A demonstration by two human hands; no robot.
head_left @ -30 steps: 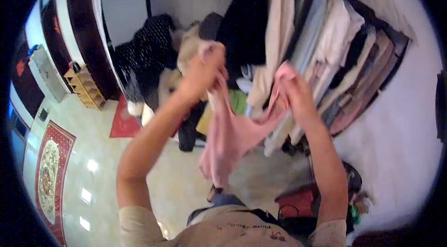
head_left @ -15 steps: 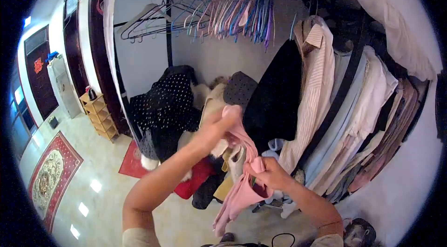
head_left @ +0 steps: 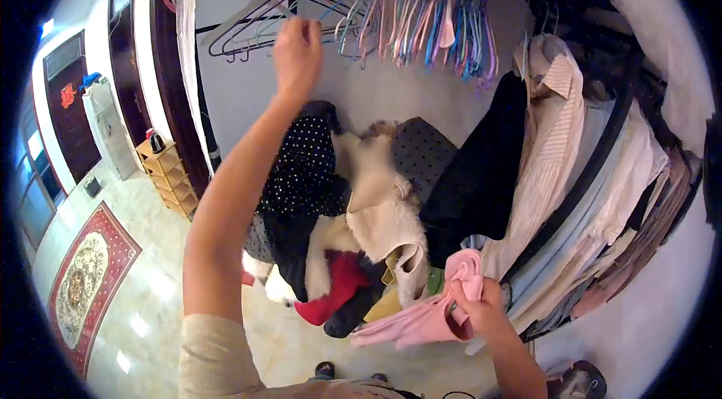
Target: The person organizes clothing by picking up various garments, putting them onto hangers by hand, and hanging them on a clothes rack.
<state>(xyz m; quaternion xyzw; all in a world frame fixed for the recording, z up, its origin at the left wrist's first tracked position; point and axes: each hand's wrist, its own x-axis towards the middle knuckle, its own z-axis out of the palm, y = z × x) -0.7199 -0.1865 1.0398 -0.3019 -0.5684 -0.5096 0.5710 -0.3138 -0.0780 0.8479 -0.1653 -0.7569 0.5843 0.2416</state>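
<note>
My left hand [head_left: 298,57] is raised in front of the hangers at the left of the rail. Its fingers are bent close together, and whatever they hold, if anything, is hidden. A dark purple hanger [head_left: 242,52] and other thin hangers hang just behind it. Low on the right, my right hand [head_left: 481,307] is closed on a pink garment [head_left: 421,322], which is bunched at the top and trails down to the left. Below and behind it lies a cream fleece garment [head_left: 383,230] on the clothes pile.
Many coloured hangers [head_left: 429,19] crowd the rail's middle. A striped shirt [head_left: 553,128] and other clothes hang at the right. A black polka-dot garment [head_left: 304,166] and a red cloth [head_left: 335,294] lie in the pile. Left are a wooden rack [head_left: 169,177] and a patterned rug [head_left: 89,282].
My left hand has let go of the pink garment and risen up and left to the hangers. My right hand has moved right, still with the garment. The view has shifted.
</note>
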